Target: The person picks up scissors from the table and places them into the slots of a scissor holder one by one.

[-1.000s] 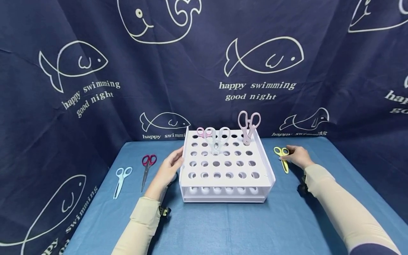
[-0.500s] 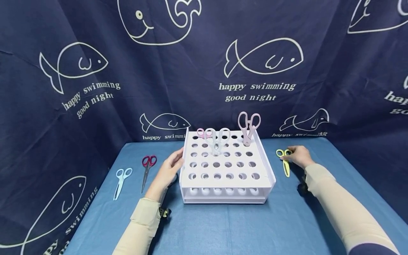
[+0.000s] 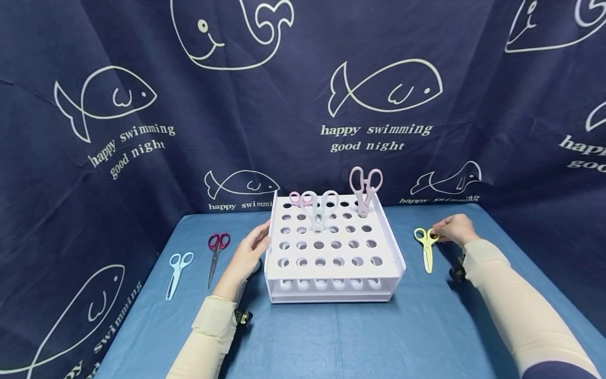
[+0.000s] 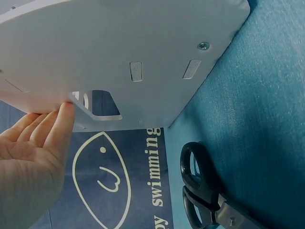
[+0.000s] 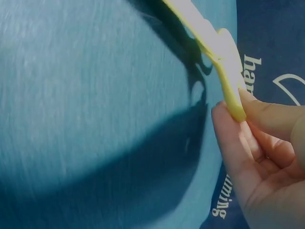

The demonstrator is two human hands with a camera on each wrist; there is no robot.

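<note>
Between thumb and fingers, my right hand (image 3: pixel 456 230) pinches a handle loop of the yellow scissors (image 3: pixel 427 250). In the right wrist view these scissors (image 5: pixel 228 71) are raised off the cloth, their shadow falling apart from them. My left hand (image 3: pixel 250 250) touches the left side panel of a white rack (image 3: pixel 326 271) with rows of round holes; its fingers (image 4: pixel 59 126) look straight in the left wrist view. Pale blue scissors (image 3: pixel 318 215), light pink scissors (image 3: pixel 363 195) and small pink-handled scissors (image 3: pixel 295 198) stand handles-up in the rack.
Light blue scissors (image 3: pixel 177 273) and dark red-handled scissors (image 3: pixel 216 255) lie on the blue cloth (image 3: pixel 326 337) left of my left arm. Black-handled scissors (image 4: pixel 205 191) lie beside the rack, mostly hidden under that arm in the head view. A dark fish-print curtain (image 3: pixel 265 121) hangs behind.
My right hand has moved slightly to the right with the yellow scissors, whose blades now point more straight toward me. My left hand stays at the rack.
</note>
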